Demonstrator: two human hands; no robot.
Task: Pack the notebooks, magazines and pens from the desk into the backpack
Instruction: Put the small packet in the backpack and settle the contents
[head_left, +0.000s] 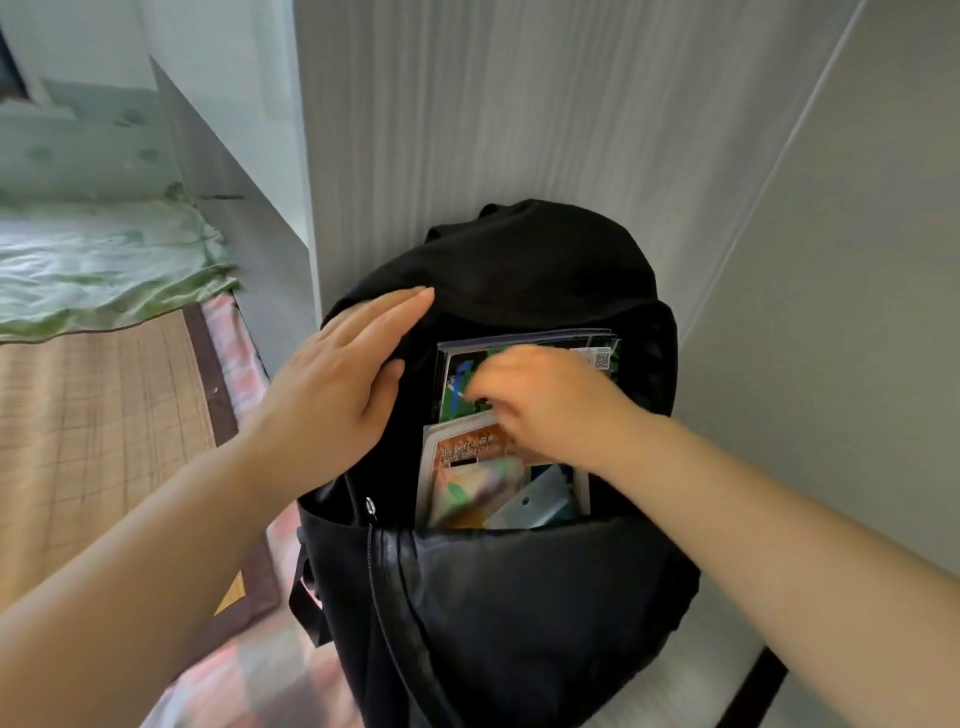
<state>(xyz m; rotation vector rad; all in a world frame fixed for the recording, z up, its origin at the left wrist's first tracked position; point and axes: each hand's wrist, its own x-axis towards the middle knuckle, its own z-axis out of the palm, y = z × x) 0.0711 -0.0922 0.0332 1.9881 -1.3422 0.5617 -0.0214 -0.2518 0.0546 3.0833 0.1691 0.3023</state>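
A black backpack (519, 597) leans against a white panel, its main compartment unzipped. Inside stand a green-covered magazine (597, 353) at the back and an orange-and-white booklet (467, 452) in front, with a pale blue plastic item (535, 506) low in the opening. My left hand (337, 384) lies flat with fingers spread on the bag's left flap, holding the opening apart. My right hand (540, 405) is inside the opening, fingers curled on the magazines' upper edges. I cannot tell exactly which one it grips. No pens are visible.
A white wardrobe panel (519, 130) stands right behind the bag. To the left lies a bed with a bamboo mat (88, 441) and a green quilt (104, 260). A patterned pink sheet (249, 675) shows under the bag's left side.
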